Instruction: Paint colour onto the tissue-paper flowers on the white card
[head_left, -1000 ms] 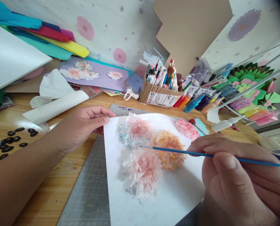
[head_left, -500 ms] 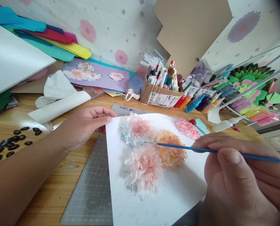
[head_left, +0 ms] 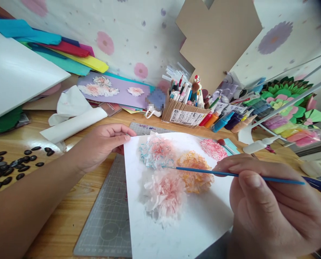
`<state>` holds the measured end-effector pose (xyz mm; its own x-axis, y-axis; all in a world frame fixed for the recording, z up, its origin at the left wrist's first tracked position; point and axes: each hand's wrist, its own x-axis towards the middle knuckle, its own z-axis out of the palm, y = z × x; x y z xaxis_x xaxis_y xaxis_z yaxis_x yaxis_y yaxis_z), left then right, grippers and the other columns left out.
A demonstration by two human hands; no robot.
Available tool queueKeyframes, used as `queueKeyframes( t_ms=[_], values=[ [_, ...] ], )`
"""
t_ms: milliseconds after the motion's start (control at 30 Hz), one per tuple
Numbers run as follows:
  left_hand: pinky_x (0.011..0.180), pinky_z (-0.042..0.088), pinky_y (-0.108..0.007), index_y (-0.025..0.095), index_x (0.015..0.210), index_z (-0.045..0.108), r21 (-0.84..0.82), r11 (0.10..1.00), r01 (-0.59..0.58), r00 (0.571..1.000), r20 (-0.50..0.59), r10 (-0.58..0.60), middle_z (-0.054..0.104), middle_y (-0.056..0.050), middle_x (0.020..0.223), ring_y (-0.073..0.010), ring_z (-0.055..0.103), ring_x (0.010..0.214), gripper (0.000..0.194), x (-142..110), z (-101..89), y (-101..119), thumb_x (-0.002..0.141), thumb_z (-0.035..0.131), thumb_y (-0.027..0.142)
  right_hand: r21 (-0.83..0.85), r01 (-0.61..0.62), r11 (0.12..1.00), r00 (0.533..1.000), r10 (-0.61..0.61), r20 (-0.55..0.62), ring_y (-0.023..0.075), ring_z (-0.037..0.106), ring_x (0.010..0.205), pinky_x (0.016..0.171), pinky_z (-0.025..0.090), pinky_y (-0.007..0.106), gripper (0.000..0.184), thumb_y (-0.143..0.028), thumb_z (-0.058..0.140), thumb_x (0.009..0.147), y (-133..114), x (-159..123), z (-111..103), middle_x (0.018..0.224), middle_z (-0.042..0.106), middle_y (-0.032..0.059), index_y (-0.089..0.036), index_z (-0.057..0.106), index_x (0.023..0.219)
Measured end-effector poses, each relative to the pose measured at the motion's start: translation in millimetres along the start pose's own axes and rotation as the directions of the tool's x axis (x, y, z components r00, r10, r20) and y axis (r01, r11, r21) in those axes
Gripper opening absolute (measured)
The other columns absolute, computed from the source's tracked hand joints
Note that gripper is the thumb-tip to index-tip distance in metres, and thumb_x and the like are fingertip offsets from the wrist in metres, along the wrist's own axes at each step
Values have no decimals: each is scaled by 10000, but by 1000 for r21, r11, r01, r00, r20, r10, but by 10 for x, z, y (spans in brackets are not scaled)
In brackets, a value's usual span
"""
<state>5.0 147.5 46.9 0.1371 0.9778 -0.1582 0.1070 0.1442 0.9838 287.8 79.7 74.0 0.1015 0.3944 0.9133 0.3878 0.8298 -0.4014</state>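
My left hand (head_left: 110, 142) pinches the upper left corner of a white sheet of paper (head_left: 198, 226) between thumb and fingers. Fluffy tissue-paper flowers lie on the sheet: a pink one with blue edges (head_left: 156, 149), an orange-edged one (head_left: 197, 172) and a pale pink one (head_left: 166, 196). A red-pink flower (head_left: 213, 149) lies at its upper right. In my right hand (head_left: 268, 194) is a thin blue paintbrush (head_left: 203, 171), held nearly level. Its tip is at the lower edge of the blue-edged flower; whether it touches the petals I cannot tell.
A grey cutting mat (head_left: 103, 219) lies under the sheet. Black pebble-like pieces (head_left: 8, 167) are scattered at left, near rolled white paper (head_left: 74, 124). Behind stand a cardboard box of pens (head_left: 186, 113) and paint bottles (head_left: 222, 122); a white squeeze bottle (head_left: 259, 145) lies at right.
The brush in my right hand has shifted slightly left, its tip moving along the blue-edged flower's lower edge. My left hand keeps its hold on the sheet; the view has moved a little.
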Motion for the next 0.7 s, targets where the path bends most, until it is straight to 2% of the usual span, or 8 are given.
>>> queueKeyframes(
  t_ms=[200, 267, 333, 400, 467, 567, 700],
  values=[
    [656, 504, -283, 195, 887, 742, 2, 1000, -6, 1000, -4, 6, 721, 6, 786, -159, 637, 727, 243, 4, -19, -10, 732, 769, 381, -61, 12, 998, 996, -17, -85, 154, 671, 657, 585, 527, 321, 91, -112, 682, 869, -22, -12, -30, 723, 703, -10, -154, 760, 891],
    [652, 500, -284, 196, 893, 742, 1, 1000, -7, 1000, -6, 7, 714, 8, 775, -158, 628, 715, 237, -2, -16, -1, 739, 764, 374, -95, -107, 990, 992, 100, -74, 175, 685, 702, 647, 548, 347, 62, -144, 696, 876, -81, -21, -52, 752, 715, 1, -173, 752, 876],
    [656, 497, -281, 198, 898, 742, 2, 1000, -7, 1000, -5, 7, 711, 11, 775, -154, 624, 715, 210, -14, -7, 12, 767, 750, 361, -89, -256, 962, 965, 249, -85, 201, 696, 747, 702, 560, 387, 49, -166, 704, 875, -150, -32, -71, 779, 720, 9, -188, 747, 864],
    [661, 497, -277, 198, 904, 741, 3, 1000, -6, 1000, -3, 6, 715, 11, 788, -151, 629, 726, 184, -27, 1, 23, 797, 738, 347, -54, -301, 952, 950, 294, -103, 208, 699, 762, 736, 566, 412, 49, -161, 703, 869, -202, -42, -87, 790, 718, 2, -192, 741, 862],
    [669, 502, -278, 197, 907, 742, 3, 1000, -5, 1000, -1, 5, 721, 7, 802, -153, 638, 737, 178, -34, 4, 25, 810, 737, 346, -47, -274, 961, 961, 271, -61, 193, 711, 783, 759, 574, 390, 57, -148, 700, 871, -229, -54, -102, 813, 731, -11, -189, 738, 881],
    [656, 501, -280, 196, 903, 745, 5, 1000, -7, 1000, -1, 7, 722, 2, 786, -156, 639, 717, 202, -27, -4, 11, 790, 756, 363, -57, -280, 958, 957, 283, 61, 179, 731, 865, 817, 581, 355, 86, -134, 694, 890, -241, -79, -120, 888, 760, -17, -190, 741, 934],
    [632, 499, -278, 200, 895, 748, 12, 1000, -18, 1000, -8, 18, 729, -5, 776, -160, 643, 694, 228, 0, -17, -9, 759, 773, 381, -23, -318, 948, 946, 319, 58, 209, 727, 913, 868, 564, 393, 124, -109, 684, 899, -268, -117, -100, 955, 768, 2, -188, 749, 968]
  ],
)
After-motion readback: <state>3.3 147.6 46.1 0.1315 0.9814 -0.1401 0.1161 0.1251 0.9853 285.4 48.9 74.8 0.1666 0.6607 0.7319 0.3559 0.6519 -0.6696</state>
